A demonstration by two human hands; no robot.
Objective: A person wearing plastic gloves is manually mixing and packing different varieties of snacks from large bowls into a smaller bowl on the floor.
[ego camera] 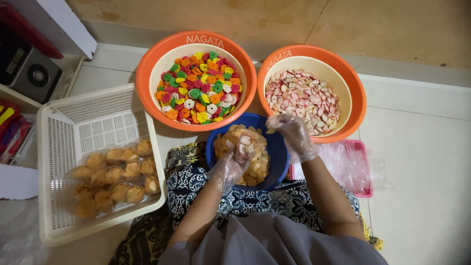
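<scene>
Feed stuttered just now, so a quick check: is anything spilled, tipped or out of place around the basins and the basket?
Nothing stands out. Both orange basins, the blue bowl and the white basket sit upright with their crackers inside. No pieces show on the floor. Both gloved hands are over the blue bowl.

Two orange basins (147,73) noted, one with multicoloured crackers (198,88), one pink-white chips (302,99); blue bowl (279,147); white lattice basket (98,122); black-white patterned cloth (191,181).
</scene>
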